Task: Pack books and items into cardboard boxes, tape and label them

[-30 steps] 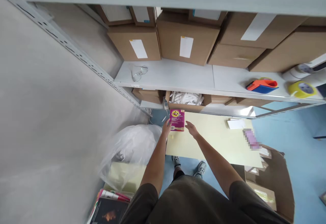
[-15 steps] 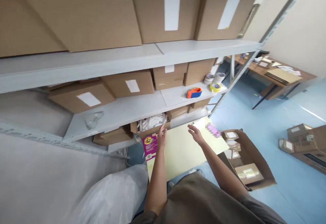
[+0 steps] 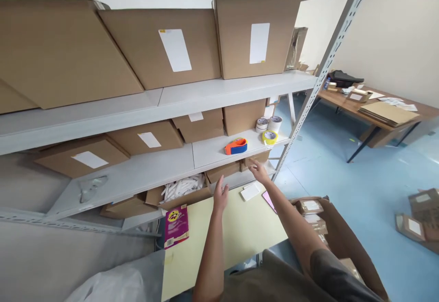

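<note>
My left hand (image 3: 220, 195) is held over the pale yellow tabletop (image 3: 236, 222), fingers apart and holding nothing. Farther forward, my right hand (image 3: 259, 172) is open and empty, its fingers stretched out just below the middle shelf's front edge. The nearest thing on that shelf is an orange and blue tape dispenser (image 3: 236, 147), which my right hand does not touch. To its right lies a roll of yellow tape (image 3: 270, 137), with white rolls (image 3: 275, 124) behind it. A white stack of labels or paper (image 3: 250, 191) rests on the tabletop beneath my right hand.
Cardboard boxes (image 3: 259, 36) fill the upper shelf. A purple packet (image 3: 176, 226) lies at the tabletop's left. A carton of white items (image 3: 183, 188) sits on the low shelf. An open carton (image 3: 346, 233) with small boxes stands at right, near a shelf post (image 3: 308, 96).
My right hand has moved forward toward the middle shelf's edge. My left hand stays open over the tabletop. The view has tilted up and turned right.
</note>
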Available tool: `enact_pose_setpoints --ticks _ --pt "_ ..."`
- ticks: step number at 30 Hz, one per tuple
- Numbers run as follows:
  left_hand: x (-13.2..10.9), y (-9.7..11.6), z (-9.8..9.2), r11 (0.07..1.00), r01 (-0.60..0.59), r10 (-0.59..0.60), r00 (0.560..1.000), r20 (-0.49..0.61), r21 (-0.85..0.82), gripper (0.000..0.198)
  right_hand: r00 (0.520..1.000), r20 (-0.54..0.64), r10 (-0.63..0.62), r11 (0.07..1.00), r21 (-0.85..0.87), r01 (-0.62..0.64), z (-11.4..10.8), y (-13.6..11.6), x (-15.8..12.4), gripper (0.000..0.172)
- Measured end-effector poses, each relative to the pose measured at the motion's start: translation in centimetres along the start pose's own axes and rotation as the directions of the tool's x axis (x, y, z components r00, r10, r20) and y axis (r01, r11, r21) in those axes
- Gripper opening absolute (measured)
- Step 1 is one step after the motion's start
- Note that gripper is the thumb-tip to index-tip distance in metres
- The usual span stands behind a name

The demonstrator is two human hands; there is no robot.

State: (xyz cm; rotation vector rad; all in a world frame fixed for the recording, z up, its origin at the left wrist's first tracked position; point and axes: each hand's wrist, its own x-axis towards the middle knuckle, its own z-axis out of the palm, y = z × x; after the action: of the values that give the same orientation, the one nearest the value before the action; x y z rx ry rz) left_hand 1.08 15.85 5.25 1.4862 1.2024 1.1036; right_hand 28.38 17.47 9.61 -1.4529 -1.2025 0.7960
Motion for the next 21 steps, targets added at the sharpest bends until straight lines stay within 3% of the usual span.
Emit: enact_pose_setpoints --ticks 4,6,9,15,18,21 --pt "-1.1 1.1 1.0 0.999 0.034 -0.035 0.992 -0.125 -0.005 0.073 0.992 0.076 -0.098 0.976 -0.188 0.111 -1.0 -3.5 7.8 0.058" --pt "-2.0 1.7 0.8 0.999 0.046 -0.044 0.986 -0.163 0.005 0.07 0.971 0.162 -0.177 0.921 -0.32 0.221 -0.6 -4.9 10.9 0.059" --pt "-3.3 2.1 0.0 0.997 0.079 -0.072 0.976 -0.206 0.025 0.067 0.941 0.298 -0.158 0.838 -0.464 0.288 1.0 -5.8 13.8 0.057" --pt "-4.1 2.0 -1.3 0.995 0.104 -0.098 0.962 -0.254 0.008 0.067 0.933 0.36 -0.022 0.601 -0.741 0.3 4.0 -5.9 14.2 0.053" --pt "-2.8 2.5 -1.6 0.998 0.052 -0.057 0.974 -0.217 -0.027 0.069 0.928 0.37 0.031 0.526 -0.796 0.3 4.1 -6.7 13.1 0.044" --pt "-0.8 3.6 -2.2 0.997 -0.013 0.0 0.984 -0.18 -0.074 0.069 0.936 0.351 -0.024 0.49 -0.812 0.317 3.3 -8.1 10.9 0.043"
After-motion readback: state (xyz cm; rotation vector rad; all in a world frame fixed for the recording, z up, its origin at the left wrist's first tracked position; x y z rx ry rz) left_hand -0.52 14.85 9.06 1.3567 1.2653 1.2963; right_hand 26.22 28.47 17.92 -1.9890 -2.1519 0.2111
